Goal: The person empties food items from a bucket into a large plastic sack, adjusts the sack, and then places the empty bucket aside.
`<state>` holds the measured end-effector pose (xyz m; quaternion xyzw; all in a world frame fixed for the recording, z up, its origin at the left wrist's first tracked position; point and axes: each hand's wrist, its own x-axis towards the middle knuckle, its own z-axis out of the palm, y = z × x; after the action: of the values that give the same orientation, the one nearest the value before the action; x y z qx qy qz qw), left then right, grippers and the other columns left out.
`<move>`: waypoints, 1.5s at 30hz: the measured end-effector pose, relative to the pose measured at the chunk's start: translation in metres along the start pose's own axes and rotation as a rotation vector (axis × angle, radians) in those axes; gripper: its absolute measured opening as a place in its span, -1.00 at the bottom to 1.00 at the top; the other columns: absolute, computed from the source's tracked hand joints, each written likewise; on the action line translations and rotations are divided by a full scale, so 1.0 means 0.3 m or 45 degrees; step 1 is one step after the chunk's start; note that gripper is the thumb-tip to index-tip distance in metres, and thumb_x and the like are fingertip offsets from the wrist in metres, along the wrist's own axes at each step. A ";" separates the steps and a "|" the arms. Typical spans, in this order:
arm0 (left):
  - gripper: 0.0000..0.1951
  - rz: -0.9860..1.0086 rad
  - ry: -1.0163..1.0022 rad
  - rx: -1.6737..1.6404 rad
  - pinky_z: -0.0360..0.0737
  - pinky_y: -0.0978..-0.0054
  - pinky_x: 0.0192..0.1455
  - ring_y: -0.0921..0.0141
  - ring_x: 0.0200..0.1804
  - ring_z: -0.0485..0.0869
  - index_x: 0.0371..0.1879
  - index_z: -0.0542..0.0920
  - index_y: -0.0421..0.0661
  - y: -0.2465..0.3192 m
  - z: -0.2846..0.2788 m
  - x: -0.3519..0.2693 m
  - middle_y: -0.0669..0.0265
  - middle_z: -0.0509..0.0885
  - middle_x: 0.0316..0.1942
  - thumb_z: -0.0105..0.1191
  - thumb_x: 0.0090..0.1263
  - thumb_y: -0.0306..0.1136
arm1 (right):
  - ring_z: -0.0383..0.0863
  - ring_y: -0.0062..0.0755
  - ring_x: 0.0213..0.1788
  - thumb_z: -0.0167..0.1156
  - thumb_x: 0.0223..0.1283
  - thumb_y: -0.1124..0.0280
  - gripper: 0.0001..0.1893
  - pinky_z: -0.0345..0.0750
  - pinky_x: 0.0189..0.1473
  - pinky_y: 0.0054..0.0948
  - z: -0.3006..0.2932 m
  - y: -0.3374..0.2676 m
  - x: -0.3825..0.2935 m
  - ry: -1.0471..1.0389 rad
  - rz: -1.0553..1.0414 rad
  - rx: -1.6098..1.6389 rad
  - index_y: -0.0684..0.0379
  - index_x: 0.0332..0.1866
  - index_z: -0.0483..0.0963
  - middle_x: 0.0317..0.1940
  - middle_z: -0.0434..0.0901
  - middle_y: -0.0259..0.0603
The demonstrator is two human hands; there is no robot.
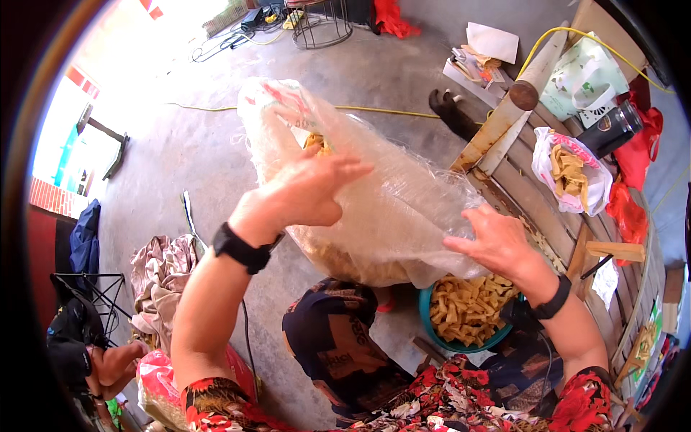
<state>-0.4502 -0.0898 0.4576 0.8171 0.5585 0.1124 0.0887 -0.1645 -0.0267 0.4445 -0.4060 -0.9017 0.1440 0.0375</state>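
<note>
A large translucent white woven plastic sack (pixel 378 200) stands in front of me, its upper end tipped away. Yellowish dried pieces (pixel 318 143) show through its opening, and more show faintly in its lower part. My left hand (pixel 302 189) is over the near side of the sack, fingers spread and slightly blurred. At the sack's right edge, my right hand (pixel 494 235) has thumb and fingers around the plastic; its exact hold is hard to make out. Below that hand, a teal basin (pixel 425 318) holds many similar yellowish pieces (pixel 469 310).
At right, a slatted wooden bench (pixel 534 200) bears a white plastic bag (pixel 540 156) of pieces and a dark flask (pixel 610 129). A dark animal (pixel 453 116) is beside it. A yellow cable (pixel 388 111) crosses the floor. Another person (pixel 116 364) sits at lower left near crumpled cloth (pixel 162 281).
</note>
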 end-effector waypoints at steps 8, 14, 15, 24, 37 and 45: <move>-0.91 0.116 0.511 0.376 0.43 0.31 0.01 0.35 -0.38 0.48 -0.61 0.49 -0.04 0.106 -0.016 -0.275 0.38 0.42 -0.57 0.04 -0.14 -0.51 | 0.55 -0.02 -0.21 -0.04 -0.10 -0.32 -0.29 0.43 -0.13 -0.17 0.028 -0.057 0.011 -0.429 0.100 -0.055 0.24 -0.22 0.49 -0.33 0.58 0.05; -0.86 0.091 0.549 0.453 0.41 0.27 0.08 0.41 -0.33 0.49 -0.56 0.49 0.01 0.175 0.030 -0.417 0.42 0.43 -0.49 0.07 -0.15 -0.50 | 0.55 -0.01 -0.20 0.11 -0.17 -0.24 -0.27 0.42 -0.12 -0.21 0.189 -0.123 0.026 -0.374 0.182 -0.086 0.36 -0.18 0.47 -0.34 0.57 0.13; -0.84 0.080 0.542 0.435 0.42 0.27 0.07 0.41 -0.32 0.49 -0.54 0.50 0.01 0.178 0.038 -0.435 0.42 0.44 -0.48 0.07 -0.14 -0.51 | 0.55 -0.01 -0.22 0.11 -0.18 -0.23 -0.31 0.42 -0.14 -0.21 0.217 -0.134 0.035 -0.381 0.174 -0.092 0.34 -0.28 0.49 -0.34 0.57 0.12; -0.63 -0.206 0.490 0.263 0.43 0.40 -0.13 0.37 -0.35 0.52 -0.20 0.56 -0.04 0.129 0.198 -0.693 0.36 0.52 -0.37 0.02 -0.07 -0.59 | 0.59 -0.13 -0.29 -0.01 0.03 0.20 -0.70 0.44 -0.22 -0.25 0.439 0.009 0.100 0.229 0.287 0.353 0.23 -0.39 0.52 -0.32 0.60 -0.02; -0.82 -0.812 0.506 -0.096 0.52 0.44 -0.41 0.23 -0.49 0.58 -0.50 0.61 -0.09 0.052 0.280 -0.740 0.24 0.59 -0.52 -0.05 -0.01 -0.62 | 0.55 -0.39 -0.37 -0.04 0.19 0.37 -0.78 0.54 -0.27 -0.42 0.236 0.131 0.098 0.000 0.790 2.693 0.30 -0.21 0.43 -0.38 0.55 -0.17; -0.80 -0.165 0.809 -0.090 0.48 0.50 -0.32 0.30 -0.38 0.57 -0.36 0.56 -0.22 0.311 -0.164 -0.164 0.16 0.58 -0.39 -0.04 0.00 -0.58 | 0.52 -0.48 -0.47 -0.03 0.16 0.37 -0.83 0.51 -0.43 -0.49 0.183 0.134 0.120 0.046 0.853 2.732 0.22 -0.30 0.46 -0.49 0.53 -0.30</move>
<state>-0.3982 -0.1685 0.5259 0.7003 0.6047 0.3752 -0.0546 -0.1696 0.0128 0.3787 -0.3875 -0.1558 0.8426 0.3399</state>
